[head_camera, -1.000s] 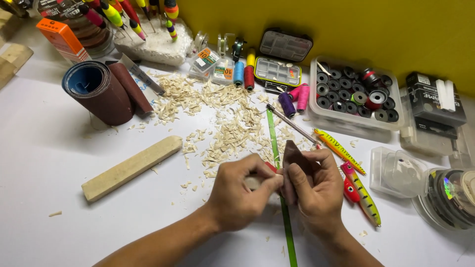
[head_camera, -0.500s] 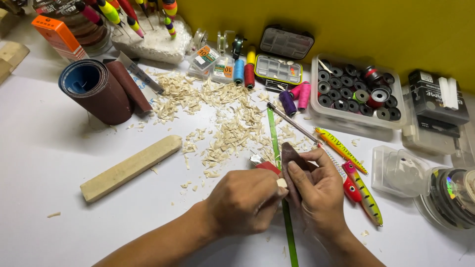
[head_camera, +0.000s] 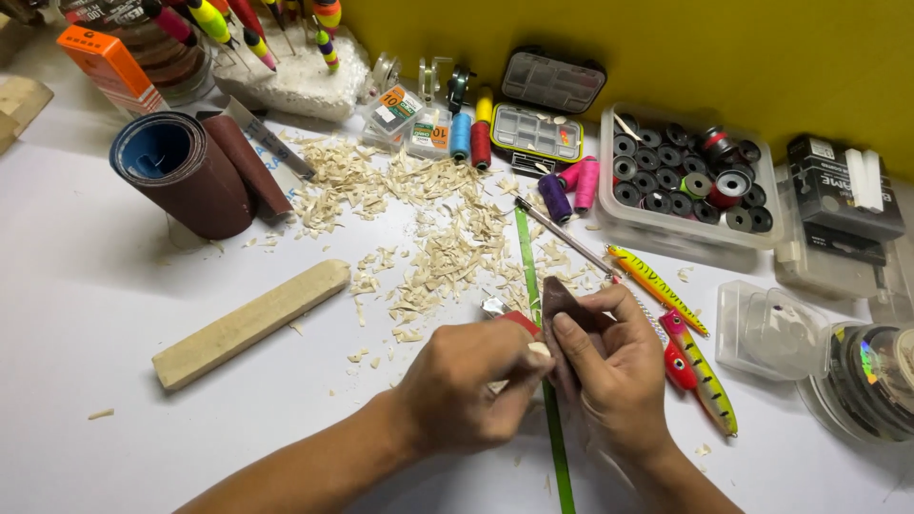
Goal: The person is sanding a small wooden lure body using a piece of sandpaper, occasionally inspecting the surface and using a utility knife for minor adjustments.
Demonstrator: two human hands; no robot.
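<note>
So there's a tiny pale wood piece (head_camera: 540,349), only its tip showing between the fingers, pressed right against a folded scrap of dark brown sandpaper (head_camera: 564,303). The sandpaper stands up a bit, over the green ruler (head_camera: 526,255) on the white table.

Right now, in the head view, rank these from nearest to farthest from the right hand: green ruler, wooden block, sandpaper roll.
From the right hand:
1. Green ruler, right beside it, passing under the hands.
2. Wooden block, left on the table.
3. Sandpaper roll, far upper left.
</note>
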